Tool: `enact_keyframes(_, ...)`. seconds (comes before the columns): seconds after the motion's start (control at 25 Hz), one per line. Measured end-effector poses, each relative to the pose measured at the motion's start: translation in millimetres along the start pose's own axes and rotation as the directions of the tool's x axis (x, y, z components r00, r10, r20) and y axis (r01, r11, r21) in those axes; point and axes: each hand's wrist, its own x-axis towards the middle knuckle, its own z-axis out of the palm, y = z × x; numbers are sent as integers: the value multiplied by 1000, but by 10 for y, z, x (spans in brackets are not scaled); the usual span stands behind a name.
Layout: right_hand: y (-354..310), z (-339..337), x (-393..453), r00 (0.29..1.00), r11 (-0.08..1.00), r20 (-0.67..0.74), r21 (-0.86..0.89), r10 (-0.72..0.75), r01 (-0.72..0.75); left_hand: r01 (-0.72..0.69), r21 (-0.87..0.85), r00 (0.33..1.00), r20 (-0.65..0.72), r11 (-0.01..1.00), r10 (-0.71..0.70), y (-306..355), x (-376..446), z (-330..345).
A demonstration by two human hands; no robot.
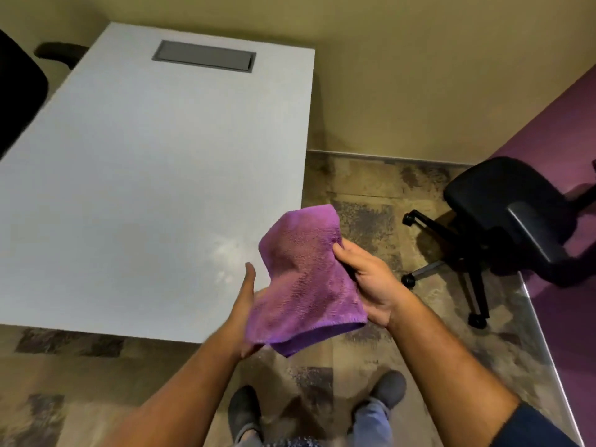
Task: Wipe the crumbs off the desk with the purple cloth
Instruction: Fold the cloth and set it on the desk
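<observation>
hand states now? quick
Left hand: under the purple woven cloth, fingers hidden, cannot tell.
Right hand: pinching the cloth.

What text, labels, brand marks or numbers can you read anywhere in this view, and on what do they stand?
None: nothing readable shows in the head view.
purple cloth: no tag or label shows.
desk and its grey hatch: no lettering.
black chair: no brand mark visible.

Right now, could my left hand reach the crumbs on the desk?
Probably yes: the left hand, partly under the purple cloth, is just beside the crumbs on the desk, with nothing between them.
</observation>
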Motion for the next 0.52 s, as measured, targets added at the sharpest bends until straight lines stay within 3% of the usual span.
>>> enact_keyframes(0.08,-365,-185,-24,995,999,98,-38,-10,14,-34,-175,986,157,984,62,47,-90,531)
enact_keyframes(0.12,-573,-325,-48,993,994,121,-105,-10,23,-94,-227,979,155,969,131,86,-132,820)
enact_keyframes(0.24,-1268,-777,-177,989,893,148,-439,-30,93,-284,-201,958,-94,938,270,94,-109,1462)
enact_keyframes(0.32,-1670,-1045,-289,982,801,190,-586,-14,125,-395,-194,917,-145,898,372,70,-70,1704)
enact_keyframes(0.52,-2336,-1430,-324,918,870,395,-465,41,162,-520,-8,843,-167,854,512,96,10,2309)
